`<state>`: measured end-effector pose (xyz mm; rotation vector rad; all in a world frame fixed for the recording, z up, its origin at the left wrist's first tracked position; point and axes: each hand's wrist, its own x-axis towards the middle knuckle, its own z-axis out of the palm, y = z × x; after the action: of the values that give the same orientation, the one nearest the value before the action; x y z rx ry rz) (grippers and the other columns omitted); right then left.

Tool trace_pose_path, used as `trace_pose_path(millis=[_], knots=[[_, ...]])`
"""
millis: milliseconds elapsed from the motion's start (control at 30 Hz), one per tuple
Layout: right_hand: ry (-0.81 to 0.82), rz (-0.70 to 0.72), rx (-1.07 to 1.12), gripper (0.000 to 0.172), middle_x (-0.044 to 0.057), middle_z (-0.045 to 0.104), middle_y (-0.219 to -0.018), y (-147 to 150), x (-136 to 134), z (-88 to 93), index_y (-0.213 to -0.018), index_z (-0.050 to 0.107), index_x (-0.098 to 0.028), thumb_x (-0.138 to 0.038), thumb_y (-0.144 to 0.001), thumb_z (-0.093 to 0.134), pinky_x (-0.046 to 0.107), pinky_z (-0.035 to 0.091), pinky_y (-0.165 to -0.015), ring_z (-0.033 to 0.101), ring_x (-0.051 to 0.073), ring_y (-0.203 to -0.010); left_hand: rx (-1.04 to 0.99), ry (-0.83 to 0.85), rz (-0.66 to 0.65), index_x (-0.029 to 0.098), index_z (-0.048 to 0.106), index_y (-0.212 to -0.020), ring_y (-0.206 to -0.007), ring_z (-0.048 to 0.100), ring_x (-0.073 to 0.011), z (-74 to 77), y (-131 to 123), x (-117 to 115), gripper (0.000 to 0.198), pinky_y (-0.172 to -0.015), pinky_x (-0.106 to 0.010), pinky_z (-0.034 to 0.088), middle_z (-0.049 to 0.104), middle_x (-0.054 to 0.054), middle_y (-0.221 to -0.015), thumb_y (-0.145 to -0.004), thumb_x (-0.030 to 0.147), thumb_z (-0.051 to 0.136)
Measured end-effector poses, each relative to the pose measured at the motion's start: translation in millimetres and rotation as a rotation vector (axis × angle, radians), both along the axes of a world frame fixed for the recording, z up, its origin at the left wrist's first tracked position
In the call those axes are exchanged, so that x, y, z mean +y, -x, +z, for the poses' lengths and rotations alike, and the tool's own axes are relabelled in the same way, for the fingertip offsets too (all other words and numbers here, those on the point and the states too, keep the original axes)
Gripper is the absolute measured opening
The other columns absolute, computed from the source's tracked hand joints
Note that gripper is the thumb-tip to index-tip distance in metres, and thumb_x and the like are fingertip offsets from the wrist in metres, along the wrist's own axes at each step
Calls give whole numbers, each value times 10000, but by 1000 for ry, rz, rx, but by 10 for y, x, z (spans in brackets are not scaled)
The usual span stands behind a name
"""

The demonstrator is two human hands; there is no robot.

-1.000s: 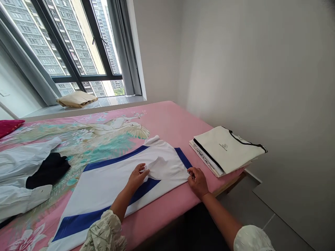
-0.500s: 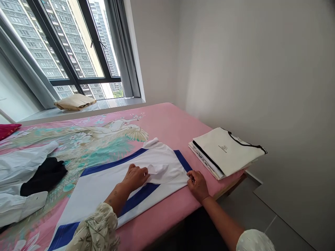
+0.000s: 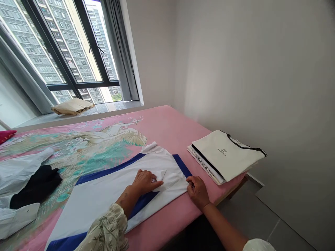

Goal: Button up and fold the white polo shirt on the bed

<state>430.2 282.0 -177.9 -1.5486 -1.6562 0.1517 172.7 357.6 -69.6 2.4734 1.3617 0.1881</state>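
Note:
A white shirt with blue bands (image 3: 104, 188) lies spread on the bed, one side folded over toward its middle. Palm down, my left hand (image 3: 145, 182) rests on the fabric beside a small raised white flap (image 3: 160, 174). Its thumb is stretched out to the right, apart from the fingers. At the shirt's right corner, where a blue band ends, my right hand (image 3: 196, 191) pinches the edge between thumb and fingers. The underside of the left fingers is partly hidden.
Folded shirts (image 3: 225, 157) are stacked at the bed's right edge, a cream one on top. White clothing (image 3: 21, 170) and a black garment (image 3: 36, 186) lie to the left on the pink patterned bedsheet (image 3: 172, 127). A beige bundle (image 3: 73, 106) sits on the windowsill.
My left hand has slid a little to the right across the shirt, and its thumb has spread out. My right hand keeps its pinch on the corner. The view has shifted slightly.

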Motion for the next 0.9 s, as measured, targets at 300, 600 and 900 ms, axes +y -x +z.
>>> trace_pose_path(millis=[300,600,900], knots=[[-25,-11,17,227,10,530,-716,-4,15,-22,-862,549,-189,-99,-683,444,306,387,-718,474,174,-724,-288,284,178,172,696,-909,-730,589,-210,-212,108,284,371,-648,-301,426,656,-30,-746,-745,408,462],[-29,1,32,204,16,528,-717,-3,14,10,-847,544,-188,-104,-689,447,312,381,-715,483,181,-726,-379,361,172,236,602,-1169,-1011,598,-245,-320,135,442,478,-844,-328,453,676,-38,-1093,-789,483,447],[-39,-1,39,198,12,516,-712,-11,21,-31,-862,546,-184,-107,-700,462,313,385,-729,475,179,-732,-264,275,275,249,481,-1302,-695,579,-200,-268,315,498,707,-675,-305,408,588,20,-668,-682,582,547]])
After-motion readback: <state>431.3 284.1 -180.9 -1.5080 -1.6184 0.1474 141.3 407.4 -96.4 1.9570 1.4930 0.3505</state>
